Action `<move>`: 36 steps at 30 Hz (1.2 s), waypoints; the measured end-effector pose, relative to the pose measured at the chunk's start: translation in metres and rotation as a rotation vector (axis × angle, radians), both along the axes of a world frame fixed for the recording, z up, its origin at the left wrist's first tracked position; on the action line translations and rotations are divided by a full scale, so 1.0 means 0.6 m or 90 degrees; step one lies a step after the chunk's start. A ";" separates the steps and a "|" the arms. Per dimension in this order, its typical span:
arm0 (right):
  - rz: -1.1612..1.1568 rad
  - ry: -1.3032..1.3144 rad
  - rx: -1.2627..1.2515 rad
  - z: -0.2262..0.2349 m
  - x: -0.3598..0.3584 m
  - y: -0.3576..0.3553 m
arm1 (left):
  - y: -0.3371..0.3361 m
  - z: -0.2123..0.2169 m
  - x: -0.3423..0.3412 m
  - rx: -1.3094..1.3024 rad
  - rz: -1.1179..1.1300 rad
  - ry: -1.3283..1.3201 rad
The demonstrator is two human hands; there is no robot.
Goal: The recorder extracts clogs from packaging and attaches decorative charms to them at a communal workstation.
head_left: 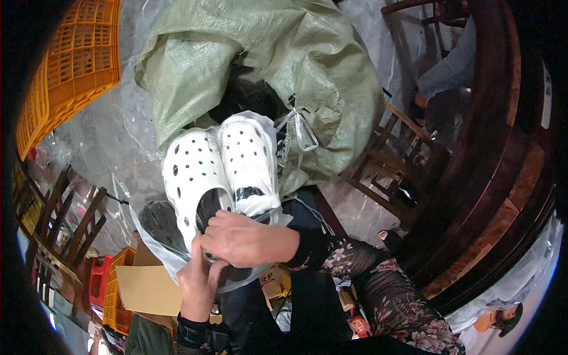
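- My right hand (245, 239) lies across the heel end of a pair of white clogs (222, 168), fingers curled down over them, gripping the pair.
- My left hand (198, 284) comes up from below and pinches the clear plastic bag (155, 236) that hangs around the clogs' lower end; the fingers are closed on the film just under my right hand.
- The clogs sit side by side, toes pointing away from me, tops with their round holes facing up, pressed against each other.
- A dark lining shows in the opening of the left clog.
- Just beyond the toes lies a big green woven sack (284, 65), its mouth open and dark things inside; a white cord hangs from its edge near the right clog.
- An orange crate (74, 59) stands at upper left, well apart from my hands.
- A piece of brown cardboard (148, 287) lies just left of my left wrist.
- Wooden chairs (396, 165) stand to the right of the sack.
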State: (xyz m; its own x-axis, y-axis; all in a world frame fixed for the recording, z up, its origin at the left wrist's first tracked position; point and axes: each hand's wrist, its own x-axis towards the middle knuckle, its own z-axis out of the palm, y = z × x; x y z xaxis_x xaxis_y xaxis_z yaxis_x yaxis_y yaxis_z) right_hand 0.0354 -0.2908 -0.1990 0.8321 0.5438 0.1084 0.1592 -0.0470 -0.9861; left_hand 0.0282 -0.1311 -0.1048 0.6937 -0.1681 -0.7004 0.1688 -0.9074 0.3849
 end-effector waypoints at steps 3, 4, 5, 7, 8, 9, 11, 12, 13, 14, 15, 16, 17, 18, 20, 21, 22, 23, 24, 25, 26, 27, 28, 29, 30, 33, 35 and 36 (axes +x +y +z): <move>-0.021 0.008 -0.048 -0.008 -0.011 0.010 | -0.008 -0.007 0.012 0.038 -0.044 -0.014; -0.034 0.006 -0.055 -0.009 -0.011 0.018 | -0.007 -0.009 0.013 0.038 -0.051 -0.042; -0.035 0.005 -0.052 -0.013 -0.011 0.018 | -0.006 -0.012 0.012 0.041 -0.052 -0.043; 0.009 -0.029 -0.049 -0.026 -0.002 0.012 | -0.002 -0.018 0.010 0.039 -0.077 -0.102; 0.130 0.030 -0.087 -0.030 0.022 -0.002 | 0.002 -0.027 0.006 0.039 -0.074 -0.100; 0.252 0.090 -0.124 -0.038 0.051 -0.017 | 0.006 -0.034 0.001 0.056 -0.094 -0.091; 0.055 0.357 0.146 -0.092 0.073 -0.040 | 0.016 -0.036 -0.001 0.083 -0.118 -0.088; -0.094 0.373 0.110 -0.136 0.079 -0.052 | 0.015 -0.042 -0.005 0.083 -0.118 -0.097; -0.164 0.380 0.032 -0.168 0.096 -0.071 | 0.017 -0.044 -0.006 0.088 -0.119 -0.106; -0.279 0.286 -0.062 -0.243 0.093 -0.091 | 0.007 -0.050 -0.008 0.077 -0.120 -0.101; -0.313 0.328 -0.031 -0.271 0.103 -0.102 | 0.016 -0.047 -0.008 0.098 -0.108 -0.090; -0.279 0.152 -0.299 -0.314 0.097 -0.125 | 0.017 -0.048 -0.004 0.109 -0.095 -0.085; -0.166 0.161 -0.467 -0.365 0.076 -0.166 | 0.017 -0.055 -0.003 0.105 -0.094 -0.087; -0.145 0.234 -0.452 -0.393 0.058 -0.188 | 0.030 -0.053 -0.005 0.127 -0.082 -0.079; -0.057 0.336 -0.591 -0.434 -0.005 -0.226 | 0.057 -0.040 -0.005 0.162 -0.061 -0.061; 0.011 0.347 -0.668 -0.463 -0.047 -0.251 | 0.065 -0.033 -0.004 0.167 -0.064 -0.059; 0.103 0.323 -0.767 -0.496 -0.098 -0.285 | 0.070 -0.032 -0.005 0.174 -0.048 -0.066; 0.203 0.278 -0.871 -0.529 -0.156 -0.326 | 0.069 -0.039 -0.010 0.171 -0.029 -0.073; 0.299 0.213 -0.969 -0.558 -0.211 -0.376 | 0.063 -0.050 -0.015 0.147 -0.010 -0.066; 0.354 0.166 -1.028 -0.573 -0.258 -0.414 | 0.057 -0.058 -0.020 0.131 -0.004 -0.061; 0.354 0.167 -1.019 -0.578 -0.265 -0.396 | 0.058 -0.054 -0.018 0.147 -0.009 -0.068; 0.373 0.142 -1.041 -0.581 -0.273 -0.382 | 0.059 -0.052 -0.018 0.159 -0.014 -0.074; 0.392 0.117 -1.070 -0.580 -0.275 -0.376 | 0.058 -0.052 -0.018 0.158 -0.015 -0.073; 0.412 0.093 -1.101 -0.576 -0.277 -0.375 | 0.055 -0.054 -0.020 0.156 -0.012 -0.068; 0.434 0.069 -1.136 -0.572 -0.279 -0.379 | 0.051 -0.058 -0.022 0.151 -0.009 -0.063; 0.207 0.165 -1.059 -0.546 -0.219 -0.338 | 0.061 -0.058 -0.024 0.146 -0.010 -0.080; -0.259 0.367 -0.771 -0.491 -0.118 -0.281 | 0.074 -0.043 -0.019 0.175 -0.022 -0.085; -0.249 0.346 -0.768 -0.466 -0.097 -0.280 | 0.072 -0.050 -0.021 0.169 -0.024 -0.082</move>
